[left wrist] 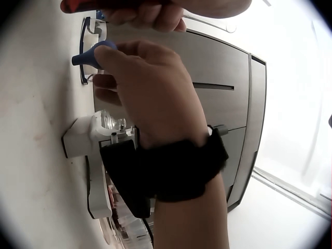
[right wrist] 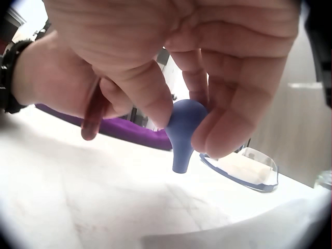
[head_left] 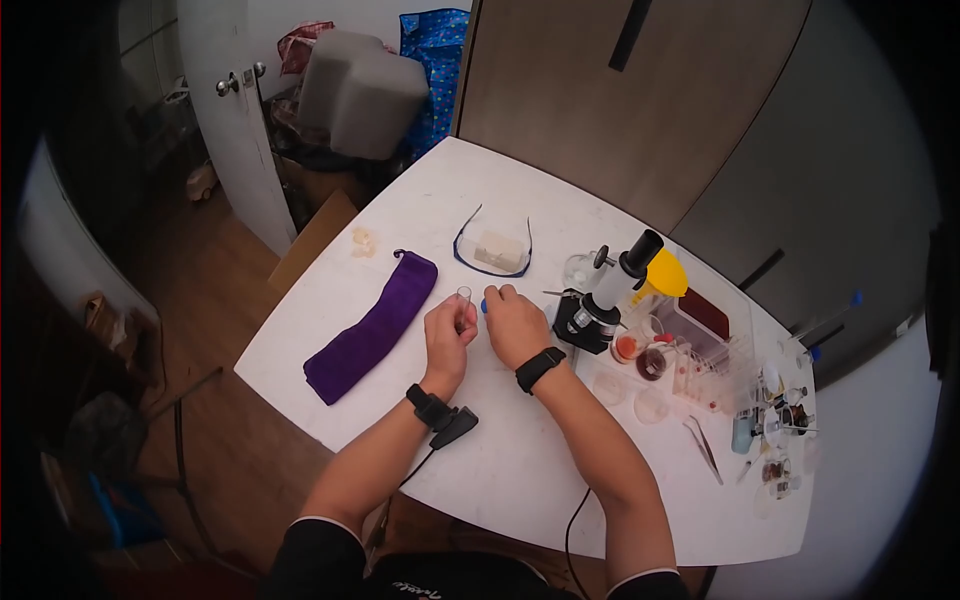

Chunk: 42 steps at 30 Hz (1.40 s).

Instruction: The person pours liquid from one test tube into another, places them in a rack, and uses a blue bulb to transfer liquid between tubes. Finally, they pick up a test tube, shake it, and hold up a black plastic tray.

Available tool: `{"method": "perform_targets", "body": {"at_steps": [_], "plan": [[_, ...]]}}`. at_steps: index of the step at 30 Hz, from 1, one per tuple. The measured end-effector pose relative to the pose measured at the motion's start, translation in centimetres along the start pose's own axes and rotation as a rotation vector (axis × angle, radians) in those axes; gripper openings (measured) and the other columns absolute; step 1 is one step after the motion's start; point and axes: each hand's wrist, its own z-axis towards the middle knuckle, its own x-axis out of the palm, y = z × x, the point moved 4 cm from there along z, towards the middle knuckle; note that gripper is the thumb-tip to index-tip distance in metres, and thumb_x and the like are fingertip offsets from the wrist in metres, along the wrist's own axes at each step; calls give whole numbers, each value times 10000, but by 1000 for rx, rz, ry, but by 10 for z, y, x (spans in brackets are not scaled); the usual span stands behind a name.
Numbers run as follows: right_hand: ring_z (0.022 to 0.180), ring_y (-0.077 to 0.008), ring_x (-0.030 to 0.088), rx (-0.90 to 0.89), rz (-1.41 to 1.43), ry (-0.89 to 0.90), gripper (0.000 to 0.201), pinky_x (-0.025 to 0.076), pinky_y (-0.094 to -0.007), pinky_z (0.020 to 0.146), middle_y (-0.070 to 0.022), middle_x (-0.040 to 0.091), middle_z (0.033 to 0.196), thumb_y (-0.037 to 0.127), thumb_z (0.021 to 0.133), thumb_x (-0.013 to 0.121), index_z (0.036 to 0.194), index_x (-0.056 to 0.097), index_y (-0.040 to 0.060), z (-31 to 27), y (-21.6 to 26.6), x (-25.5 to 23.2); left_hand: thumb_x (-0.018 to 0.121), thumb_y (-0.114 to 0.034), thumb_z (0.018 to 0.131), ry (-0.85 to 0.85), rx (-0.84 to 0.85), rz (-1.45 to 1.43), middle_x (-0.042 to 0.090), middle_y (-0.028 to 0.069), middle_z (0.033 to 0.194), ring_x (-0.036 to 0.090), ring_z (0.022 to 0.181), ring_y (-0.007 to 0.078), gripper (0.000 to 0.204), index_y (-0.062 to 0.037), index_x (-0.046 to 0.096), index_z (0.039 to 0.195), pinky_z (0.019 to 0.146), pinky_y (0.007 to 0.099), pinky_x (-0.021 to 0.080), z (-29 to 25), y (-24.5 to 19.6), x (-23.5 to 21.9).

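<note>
Left hand (head_left: pixel 447 340): I see its fingers curled round a clear test tube (head_left: pixel 463 297), rim up, dark red contents in its rounded lower end.

Right hand (head_left: pixel 517 328): fingers and thumb pinched on a blue rubber bulb (right wrist: pixel 184 129), narrow end downward. I record the bulb at 3 o'clock from the tube, just beside it and apart, both held above the white table (head_left: pixel 500 430).

Purple pouch (head_left: pixel 375 325): one, lying at 9 o'clock from the left hand.

Safety glasses (head_left: pixel 490 270): one pair, blue frame, at 12 o'clock from the hands; a pale block (head_left: pixel 500 248) sits between the temples.

Microscope (head_left: pixel 605 300): one, black and white, between 2 and 3 o'clock from the right hand.

Petri dishes: I note one orange-red (head_left: pixel 625 348) and one dark red (head_left: pixel 651 364), past the microscope base toward 3 o'clock.

Tweezers (head_left: pixel 705 450): one pair, at 4 o'clock from the right hand, farther out.

Wooden cabinet (head_left: pixel 600 110): behind the table, at 1 o'clock.

White door (head_left: pixel 235 130): farthest listed, at 10 o'clock.
</note>
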Motion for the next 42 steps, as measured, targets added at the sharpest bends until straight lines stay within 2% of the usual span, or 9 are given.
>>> {"method": "perform_targets", "body": {"at_steps": [3, 5, 7, 9, 14, 23, 30, 35, 42], "plan": [[837, -332, 689, -77, 55, 19, 262, 572, -432, 690, -168, 623, 973, 116, 881, 697, 1095, 584, 16, -29, 14, -46, 344, -407, 1036, 12, 11, -6, 389, -49, 553, 289, 470, 53, 466, -88, 520, 746, 448, 243, 196, -3, -12, 1], [799, -310, 689, -99, 239, -70, 329, 563, -392, 701, -161, 646, 997, 104, 889, 717, 1176, 599, -5, -56, 15, -78, 343, -421, 1043, 42, -21, 23, 398, -45, 562, 297, 480, 53, 477, -89, 531, 757, 454, 241, 204, -6, -15, 2], [792, -287, 686, -17, 385, -63, 349, 557, -365, 715, -155, 654, 1016, 92, 891, 724, 1203, 606, -12, -79, 6, -105, 341, -435, 1049, 83, -56, 43, 406, -42, 571, 304, 489, 54, 489, -90, 542, 768, 459, 239, 212, -13, -14, 10], [785, -208, 677, 103, 578, -99, 356, 540, -296, 755, -140, 667, 1032, 50, 889, 735, 1220, 631, -27, -92, -6, -136, 330, -485, 1064, 206, -114, 60, 436, -40, 604, 341, 535, 53, 530, -94, 561, 790, 485, 236, 242, -25, -11, 24], [853, -146, 643, 230, 749, -286, 355, 510, -272, 797, -101, 660, 1025, 57, 888, 723, 1223, 640, -23, -116, -39, -175, 293, -552, 1085, 539, -235, 102, 488, -48, 716, 409, 669, 60, 603, -88, 620, 880, 619, 226, 322, -52, 0, 46], [840, -198, 646, 40, 607, -271, 372, 517, -290, 784, -134, 671, 1031, 45, 871, 740, 1224, 651, -32, -107, -30, -180, 341, -524, 1090, 767, -254, 71, 514, -35, 840, 404, 743, 72, 562, -51, 609, 946, 668, 240, 319, -71, -5, 60], [834, -223, 654, 42, 560, -193, 374, 530, -304, 772, -154, 681, 1008, 43, 855, 759, 1206, 660, -39, -105, -31, -177, 392, -466, 1099, 797, -284, 26, 527, -9, 884, 398, 751, 82, 481, -42, 584, 976, 690, 247, 345, -73, 4, 59], [857, -242, 672, 31, 535, -102, 364, 544, -320, 775, -161, 689, 1037, 35, 857, 758, 1203, 667, -35, -105, -28, -180, 394, -422, 1106, 851, -118, 191, 526, 6, 898, 399, 765, 97, 435, -35, 559, 993, 712, 253, 366, -73, -1, 60], [869, -273, 677, -26, 484, -114, 371, 544, -324, 784, -167, 689, 1055, 34, 852, 765, 1206, 670, -21, -105, -26, -177, 397, -390, 1111, 853, -112, 218, 521, 14, 897, 405, 778, 103, 410, -34, 552, 981, 725, 258, 377, -74, -2, 60]]}}
